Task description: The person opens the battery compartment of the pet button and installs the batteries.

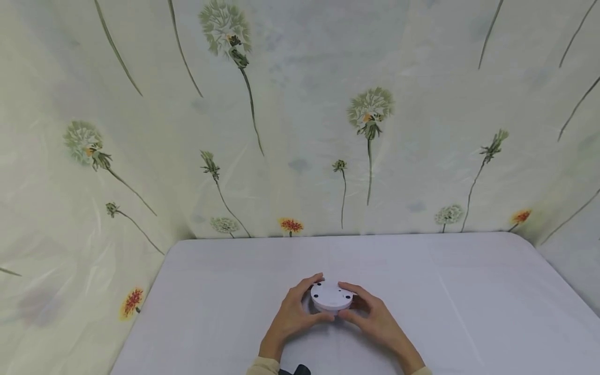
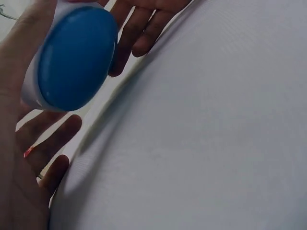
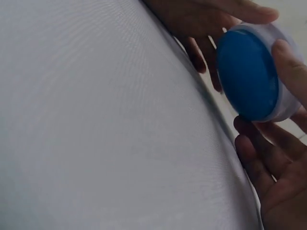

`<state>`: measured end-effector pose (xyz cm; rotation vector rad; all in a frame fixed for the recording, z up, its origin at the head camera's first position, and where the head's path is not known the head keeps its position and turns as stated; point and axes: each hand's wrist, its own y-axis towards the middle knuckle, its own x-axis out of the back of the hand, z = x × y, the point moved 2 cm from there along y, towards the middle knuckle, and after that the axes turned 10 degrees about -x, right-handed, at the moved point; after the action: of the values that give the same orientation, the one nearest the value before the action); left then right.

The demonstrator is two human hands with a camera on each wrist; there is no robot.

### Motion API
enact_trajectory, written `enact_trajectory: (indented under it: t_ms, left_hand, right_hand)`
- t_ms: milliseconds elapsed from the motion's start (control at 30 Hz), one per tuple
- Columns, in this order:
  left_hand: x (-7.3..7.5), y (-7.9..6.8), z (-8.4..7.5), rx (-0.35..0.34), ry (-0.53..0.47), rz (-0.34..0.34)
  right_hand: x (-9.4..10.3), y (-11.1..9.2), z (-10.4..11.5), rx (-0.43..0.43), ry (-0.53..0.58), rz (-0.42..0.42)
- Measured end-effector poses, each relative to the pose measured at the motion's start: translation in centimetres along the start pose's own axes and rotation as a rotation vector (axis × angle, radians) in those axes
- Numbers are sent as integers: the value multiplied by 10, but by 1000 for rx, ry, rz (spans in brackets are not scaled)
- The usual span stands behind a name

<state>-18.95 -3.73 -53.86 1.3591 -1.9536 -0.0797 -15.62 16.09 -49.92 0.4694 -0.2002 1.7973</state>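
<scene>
Between both hands is a round white device [image 1: 331, 298] with several small dark dots on its top face. Its smooth blue underside [image 2: 76, 60] shows in the left wrist view, and the same blue face [image 3: 247, 74] in the right wrist view. My left hand [image 1: 294, 313] grips it from the left, thumb at the near edge and fingers at the far side. On the opposite side my right hand [image 1: 375, 315] grips it in the same manner. Both wrist views show the device tilted and raised over the table, with some fingers spread below it.
A white cloth covers the table [image 1: 211, 291], whose rounded far corners meet a hanging sheet [image 1: 300, 125] printed with dandelions and orange flowers. A small black object [image 1: 301, 370] pokes in at the bottom edge, between the beige sleeves [image 1: 263, 366].
</scene>
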Motion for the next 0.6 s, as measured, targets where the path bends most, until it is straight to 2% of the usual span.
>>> enact_trajectory:
  t_ms: [200,367,600]
  left_hand:
    - [4,4,-9,-86,-59,-72]
    - [14,7,-27,-156,-93,-118]
    - [17,7,-34,-188,-110,-90]
  right_hand:
    - [4,2,-2,-141,72,4]
    - [4,4,-3,-164,74,-9]
    - [4,3,-4,-178,99,10]
